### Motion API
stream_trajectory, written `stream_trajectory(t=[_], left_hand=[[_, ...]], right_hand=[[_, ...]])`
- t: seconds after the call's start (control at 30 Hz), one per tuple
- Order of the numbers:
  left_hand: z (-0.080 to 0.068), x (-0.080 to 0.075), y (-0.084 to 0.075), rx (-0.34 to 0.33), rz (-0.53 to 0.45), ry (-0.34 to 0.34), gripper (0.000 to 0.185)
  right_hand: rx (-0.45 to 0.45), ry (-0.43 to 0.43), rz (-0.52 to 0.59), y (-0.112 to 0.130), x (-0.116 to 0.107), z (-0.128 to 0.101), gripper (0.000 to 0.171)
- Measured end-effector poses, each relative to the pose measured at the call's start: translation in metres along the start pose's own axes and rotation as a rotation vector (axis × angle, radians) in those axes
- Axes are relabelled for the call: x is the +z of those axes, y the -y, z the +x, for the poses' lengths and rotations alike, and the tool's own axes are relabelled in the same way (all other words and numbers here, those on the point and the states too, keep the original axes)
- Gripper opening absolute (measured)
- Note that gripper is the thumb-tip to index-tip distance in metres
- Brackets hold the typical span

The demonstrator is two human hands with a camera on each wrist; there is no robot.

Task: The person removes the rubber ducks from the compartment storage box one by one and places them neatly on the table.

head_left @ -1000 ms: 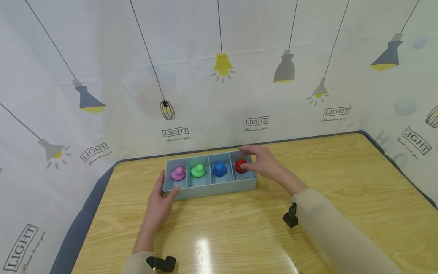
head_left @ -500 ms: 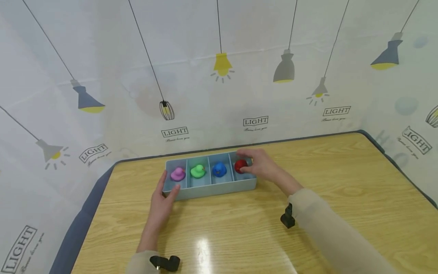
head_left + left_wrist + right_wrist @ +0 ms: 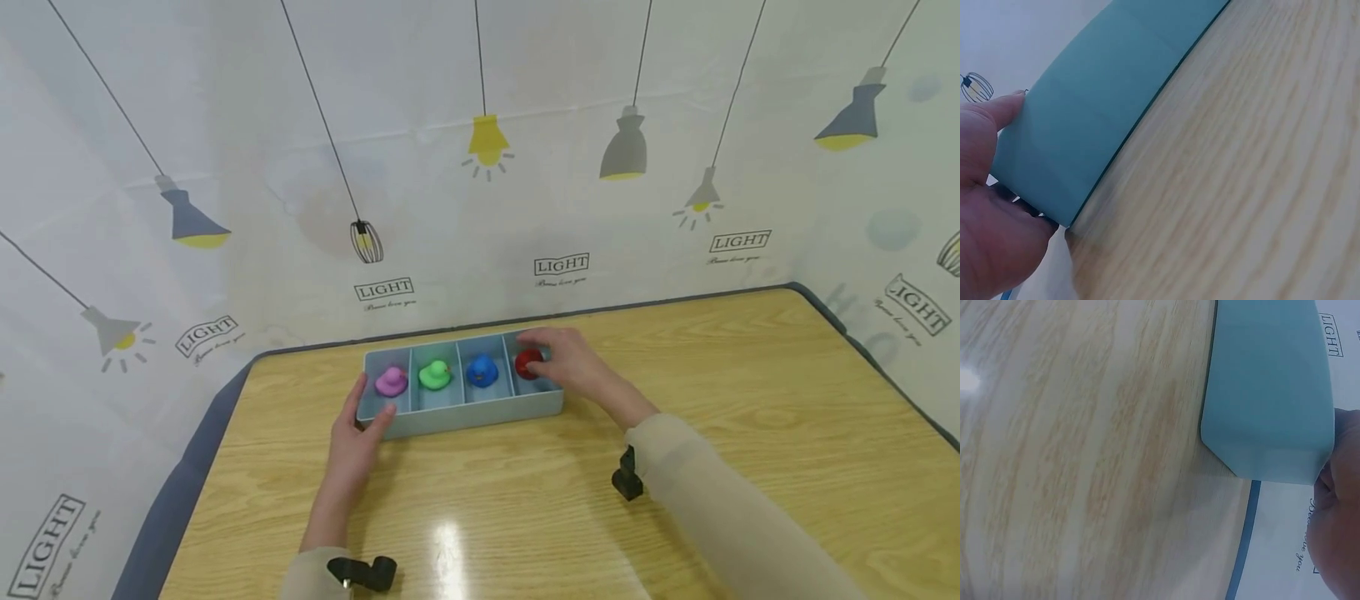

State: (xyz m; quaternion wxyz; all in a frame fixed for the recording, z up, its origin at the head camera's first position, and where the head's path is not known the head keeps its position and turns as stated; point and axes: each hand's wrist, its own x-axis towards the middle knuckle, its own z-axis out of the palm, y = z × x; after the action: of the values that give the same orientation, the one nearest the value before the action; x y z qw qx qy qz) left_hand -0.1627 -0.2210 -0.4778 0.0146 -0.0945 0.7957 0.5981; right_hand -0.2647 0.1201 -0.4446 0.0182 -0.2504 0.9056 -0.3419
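On the bench [image 3: 540, 500], the left hand [image 3: 356, 442] grasps the left end of the divided tray [image 3: 472, 413]. The right hand [image 3: 573, 362], fingers drawn inward since one second earlier, has its thumb at the red toy [image 3: 522, 363] in the rightmost compartment; whether it grips cannot be told. The blue duck [image 3: 482, 372], green duck [image 3: 435, 376] and pink duck [image 3: 392, 382] keep their compartments.

The right hand [image 3: 577, 364] partly hides the red toy [image 3: 523, 358]; the left wrist view's edge crops the left hand [image 3: 988, 206].
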Motion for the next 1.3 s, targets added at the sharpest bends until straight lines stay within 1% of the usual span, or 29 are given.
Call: stream_trajectory(t=[0.13, 0.3, 0.47, 0.53, 0.63, 0.77, 0.97, 1.03, 1.17, 1.3], left_hand=[[0.0, 0.0, 0.0, -0.001, -0.003, -0.008, 0.076], [0.003, 0.0, 0.001, -0.002, 0.003, -0.005, 0.075], [0.005, -0.001, 0.0, -0.021, -0.007, 0.001, 0.076], [0.005, -0.002, 0.0, -0.028, -0.017, 0.0, 0.076], [0.005, -0.002, 0.0, -0.023, -0.031, -0.006, 0.076], [0.005, -0.001, 0.0, -0.024, -0.036, -0.01, 0.076], [0.002, -0.002, -0.002, -0.022, -0.042, -0.016, 0.077], [0.001, -0.002, -0.002, -0.013, -0.061, -0.017, 0.077], [0.002, 0.0, -0.002, -0.008, -0.087, -0.015, 0.077], [0.002, 0.001, 0.0, -0.017, -0.096, -0.019, 0.076]], right_hand=[[-0.012, 0.011, -0.02, 0.001, -0.001, 0.003, 0.045], [0.0, 0.049, 0.005, -0.002, -0.005, 0.009, 0.051], [-0.022, 0.104, 0.044, 0.008, -0.011, 0.011, 0.052], [-0.031, 0.121, 0.043, 0.012, -0.011, 0.013, 0.051], [-0.023, 0.13, 0.014, 0.01, -0.012, 0.015, 0.051], [-0.005, 0.131, -0.038, 0.002, -0.011, 0.017, 0.046], [-0.072, 0.167, -0.071, -0.002, -0.012, 0.015, 0.043], [-0.09, 0.172, -0.09, -0.003, -0.013, 0.015, 0.042], [-0.105, 0.173, -0.12, -0.004, -0.014, 0.015, 0.042], [-0.117, 0.175, -0.157, -0.004, -0.012, 0.015, 0.042]])
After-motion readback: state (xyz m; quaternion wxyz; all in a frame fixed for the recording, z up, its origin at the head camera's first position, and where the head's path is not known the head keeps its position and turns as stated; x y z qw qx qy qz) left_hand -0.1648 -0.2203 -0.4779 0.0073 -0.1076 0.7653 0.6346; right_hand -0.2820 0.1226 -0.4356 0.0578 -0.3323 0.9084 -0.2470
